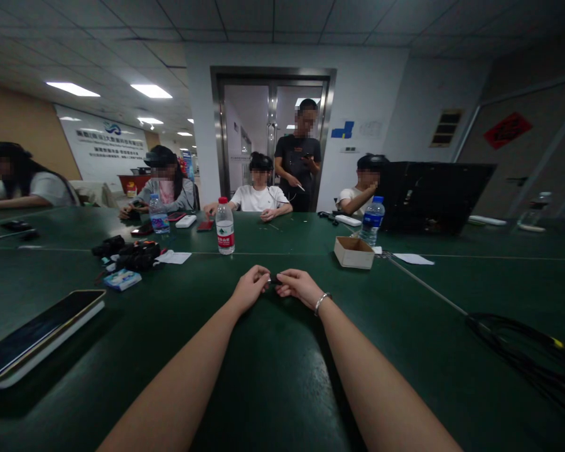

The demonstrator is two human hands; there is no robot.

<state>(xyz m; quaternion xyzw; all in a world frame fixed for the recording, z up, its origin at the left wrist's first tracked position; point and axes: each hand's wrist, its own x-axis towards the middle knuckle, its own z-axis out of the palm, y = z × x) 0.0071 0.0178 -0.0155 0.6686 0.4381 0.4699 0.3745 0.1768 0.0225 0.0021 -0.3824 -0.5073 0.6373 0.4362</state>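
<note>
Here's the small black piece [274,280], glinting silver at one end, pinched between left hand [250,287] and right hand [302,289] at mid-counter [273,376]! Fingers hide much of it. Beyond: red-capped bottle [225,231] leftward, open-topped box [353,256] and blue-capped bottle [372,221] rightward.

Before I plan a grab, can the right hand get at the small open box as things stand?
Probably yes: nothing visible stands between the right hand and the open box, though it holds a small dark object.
</note>
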